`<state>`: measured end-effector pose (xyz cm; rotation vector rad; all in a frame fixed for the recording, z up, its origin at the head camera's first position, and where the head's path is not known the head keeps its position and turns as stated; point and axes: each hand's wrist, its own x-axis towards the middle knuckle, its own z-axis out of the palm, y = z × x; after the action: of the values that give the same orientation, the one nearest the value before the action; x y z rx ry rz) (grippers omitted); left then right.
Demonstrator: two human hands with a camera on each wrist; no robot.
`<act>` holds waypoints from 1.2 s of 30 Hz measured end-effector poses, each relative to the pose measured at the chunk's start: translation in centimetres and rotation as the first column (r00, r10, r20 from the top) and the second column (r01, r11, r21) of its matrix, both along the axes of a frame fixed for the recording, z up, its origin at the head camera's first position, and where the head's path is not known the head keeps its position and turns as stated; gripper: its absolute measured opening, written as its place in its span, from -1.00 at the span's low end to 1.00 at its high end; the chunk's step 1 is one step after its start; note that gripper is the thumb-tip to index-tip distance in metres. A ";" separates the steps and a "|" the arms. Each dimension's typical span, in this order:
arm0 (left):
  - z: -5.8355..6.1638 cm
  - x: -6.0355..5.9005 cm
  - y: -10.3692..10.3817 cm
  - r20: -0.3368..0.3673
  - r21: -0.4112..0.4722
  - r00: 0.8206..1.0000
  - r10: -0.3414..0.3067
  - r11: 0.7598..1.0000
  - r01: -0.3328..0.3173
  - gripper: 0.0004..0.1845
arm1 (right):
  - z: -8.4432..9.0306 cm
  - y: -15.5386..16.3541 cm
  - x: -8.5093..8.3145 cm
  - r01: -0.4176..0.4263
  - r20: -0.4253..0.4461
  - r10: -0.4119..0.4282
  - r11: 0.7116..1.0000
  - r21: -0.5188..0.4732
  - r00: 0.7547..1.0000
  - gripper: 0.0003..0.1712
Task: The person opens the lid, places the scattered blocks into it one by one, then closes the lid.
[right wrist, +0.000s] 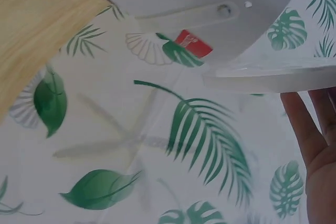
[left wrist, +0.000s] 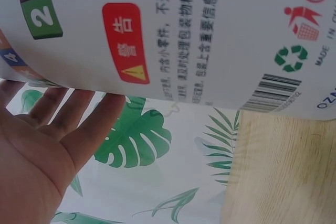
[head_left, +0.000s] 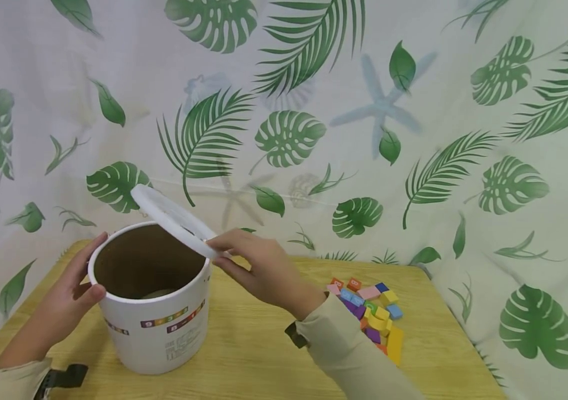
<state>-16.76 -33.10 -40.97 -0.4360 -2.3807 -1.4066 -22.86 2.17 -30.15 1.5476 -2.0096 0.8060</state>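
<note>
A white bucket (head_left: 184, 328) with printed labels stands upright on the table at the left in the head view. Beside its rim, my left hand (head_left: 71, 297) rests against the wall, thumb toward me and straight fingers (left wrist: 92, 127) on the far side. My right hand (head_left: 269, 272) pinches the edge of a white round lid (head_left: 176, 222). The lid tilts above the bucket's opening, higher at its left, its lower edge close to the right rim. In the right wrist view, fingers touch the lid's edge (right wrist: 273, 81). Something pale lies at the bucket's bottom, mostly hidden.
A heap of coloured toy blocks (head_left: 371, 308) lies on the wooden table (head_left: 264, 344) to the right, beyond my right forearm. Behind the table hangs a white curtain (head_left: 309, 183) printed with green leaves.
</note>
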 end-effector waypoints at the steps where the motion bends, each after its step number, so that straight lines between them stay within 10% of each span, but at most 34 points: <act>1: 0.0 0.0 0.0 0.004 -0.002 1.000 0.001 1.000 -0.001 -0.21 | -0.2 0.4 -0.2 -0.005 0.041 0.006 1.000 -0.020 0.999 -0.70; 14: 0.1 -0.1 0.1 0.033 -0.024 0.999 0.014 1.000 -0.013 -0.20 | -4.6 7.5 -2.2 0.199 0.499 -0.020 0.930 -0.308 0.867 -0.72; 21: 0.0 -0.1 0.0 0.042 -0.029 0.999 0.013 1.000 -0.011 -0.20 | -6.9 11.6 -3.2 0.313 0.718 0.045 0.879 -0.359 0.695 -0.67; 36: -0.3 -0.3 -0.2 0.021 -0.024 1.000 0.022 0.999 -0.021 -0.20 | -9.5 20.9 -4.9 0.558 0.835 -0.140 0.800 -0.221 0.532 -0.51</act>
<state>-17.02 -33.32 -41.23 -0.4020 -2.4143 -1.3815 -27.73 23.11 -39.66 0.4148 -2.3043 1.8612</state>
